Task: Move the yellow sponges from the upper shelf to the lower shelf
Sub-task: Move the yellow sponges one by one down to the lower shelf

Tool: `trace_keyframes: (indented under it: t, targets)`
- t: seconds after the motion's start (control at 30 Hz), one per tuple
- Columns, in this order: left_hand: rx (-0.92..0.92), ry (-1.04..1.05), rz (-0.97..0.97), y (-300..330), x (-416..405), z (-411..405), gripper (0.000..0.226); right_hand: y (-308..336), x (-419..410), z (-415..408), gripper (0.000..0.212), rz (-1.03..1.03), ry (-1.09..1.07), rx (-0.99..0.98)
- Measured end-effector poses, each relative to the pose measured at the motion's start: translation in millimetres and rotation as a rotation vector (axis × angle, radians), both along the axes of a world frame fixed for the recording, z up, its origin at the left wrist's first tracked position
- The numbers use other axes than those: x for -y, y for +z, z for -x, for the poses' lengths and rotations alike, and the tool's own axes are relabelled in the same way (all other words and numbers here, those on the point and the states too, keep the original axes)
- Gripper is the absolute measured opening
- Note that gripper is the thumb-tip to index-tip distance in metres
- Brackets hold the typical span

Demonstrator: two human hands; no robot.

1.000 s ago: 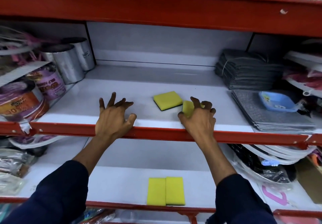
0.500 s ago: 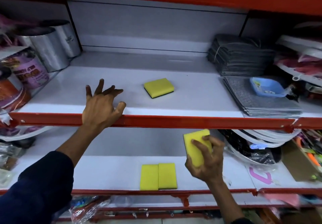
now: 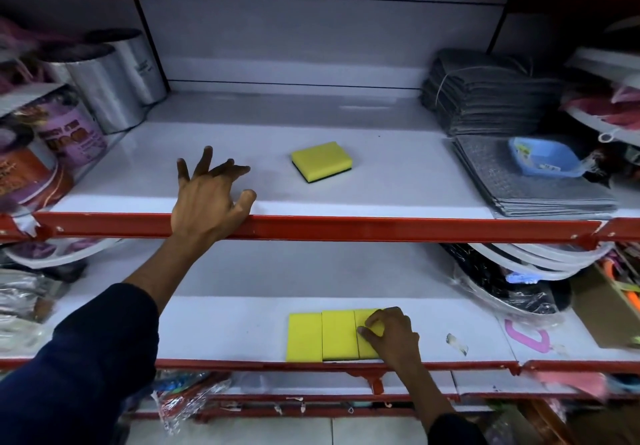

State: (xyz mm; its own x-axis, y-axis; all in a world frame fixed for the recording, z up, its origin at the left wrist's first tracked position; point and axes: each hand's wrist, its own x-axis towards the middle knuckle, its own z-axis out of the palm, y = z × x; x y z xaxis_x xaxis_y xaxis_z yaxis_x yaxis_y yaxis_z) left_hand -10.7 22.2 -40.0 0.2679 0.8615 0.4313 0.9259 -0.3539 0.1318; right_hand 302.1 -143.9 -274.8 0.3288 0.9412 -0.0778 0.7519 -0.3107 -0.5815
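Right hand on lower shelf, fingers pinched on third sponge, flush against two others. Left hand spread, empty, on upper shelf edge. Last sponge lies right of it, apart: yellow foam block, dark scouring underside.

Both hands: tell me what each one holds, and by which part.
The right hand grips the rightmost sponge on the lower shelf with its fingers on the top face. The left hand holds nothing, resting open on the upper shelf.
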Motion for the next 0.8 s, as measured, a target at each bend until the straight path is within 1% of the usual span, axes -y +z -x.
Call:
trace_keyframes:
  t: [0.07, 0.13, 0.23, 0.33, 0.4, 0.43, 0.5, 0.57, 0.6, 0.67, 0.73, 0.8]
  targets:
    - [-0.004, -0.001, 0.000, -0.6, -0.3, 0.1, 0.064, 15.3, 0.8, 0.4, 0.015, -0.132, -0.028, 0.013]
    - [-0.004, 0.000, 0.002, -0.8, -0.7, 0.2, 0.064, 41.1, 1.4, 4.6, 0.015, -0.329, -0.059, 0.033]
    - [-0.006, -0.001, 0.002, -0.5, -0.2, -0.2, 0.064, 99.5, -4.4, 16.2, 0.014, -0.627, -0.118, 0.072]
    - [-0.004, -0.001, -0.002, -0.7, 0.9, -0.8, 0.065, 159.3, -16.0, 28.0, 0.008, -0.943, -0.106, 0.151]
    - [-0.001, -0.006, 0.000, -1.8, 0.9, -1.0, 0.065, 198.3, -25.9, 38.0, 0.005, -1.080, -0.086, 0.173]
    - [0.005, -0.009, -0.001, -1.7, 0.4, -0.7, 0.065, 216.9, -33.3, 43.8, 0.004, -1.109, -0.082, 0.170]
    - [0.014, -0.011, -0.002, -1.3, -0.3, 0.6, 0.066, 250.0, -53.4, 56.3, 0.006, -1.069, -0.083, 0.146]
    - [0.015, -0.012, -0.002, -1.3, -0.8, 0.4, 0.066, 268.1, -81.4, 65.3, 0.014, -0.918, -0.083, 0.165]
    - [0.016, -0.012, -0.004, -1.3, -0.9, 0.6, 0.066, 271.4, -98.2, 68.9, 0.023, -0.818, -0.080, 0.198]
    - [0.023, -0.012, -0.003, -1.8, -0.5, 0.2, 0.066, 268.9, -131.6, 75.5, 0.048, -0.583, -0.050, 0.250]
    - [0.032, -0.012, 0.004, -1.8, -0.1, -0.5, 0.067, 261.6, -160.8, 81.5, 0.074, -0.324, -0.007, 0.260]
    - [0.039, -0.012, 0.009, -1.0, 0.4, -0.3, 0.069, 254.6, -182.4, 85.7, 0.089, -0.155, 0.032, 0.286]
